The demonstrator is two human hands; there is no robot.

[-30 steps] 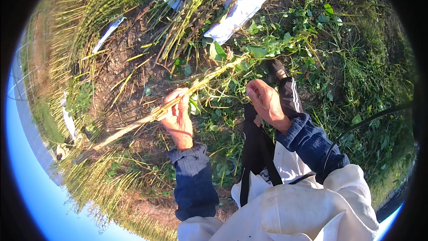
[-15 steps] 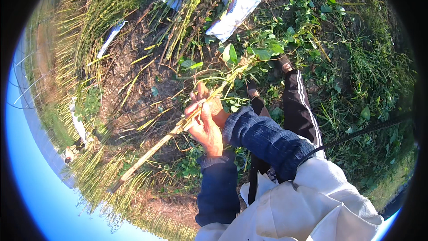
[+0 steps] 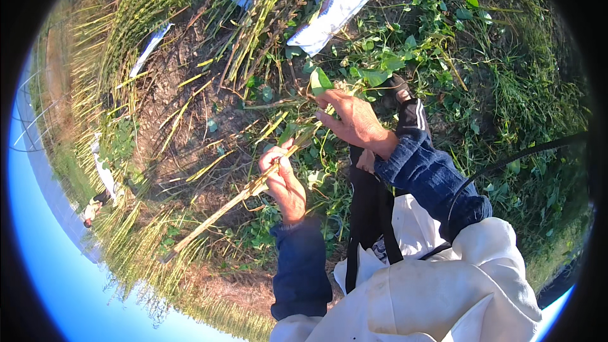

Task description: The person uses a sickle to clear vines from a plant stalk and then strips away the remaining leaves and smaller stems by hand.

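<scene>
My left hand (image 3: 283, 180) is closed around a pale stick (image 3: 215, 218) with dry fibrous strips at its upper part. The stick slants down to the left, its dark end low over the ground. Yellow-green plant stems (image 3: 306, 137) run from the left fist up toward my right hand (image 3: 356, 120). The right hand is bent, thumb and fingers drawn together on plant stems beside a broad green leaf (image 3: 320, 81); its fingertips are partly hidden. Both hands are bare below dark blue knitted cuffs.
Cut stalks (image 3: 269, 19) lie in a heap ahead, between white printed sacks (image 3: 335, 9). Tangled vines and grass (image 3: 506, 82) cover the right side. Tall standing stalks (image 3: 107, 31) line the left, where a distant person (image 3: 95, 208) is visible. A dark cord (image 3: 525, 155) crosses at right.
My right hand has come away from the left, moving up and to the right along the stems. The left hand keeps its grip on the stick and has shifted slightly down.
</scene>
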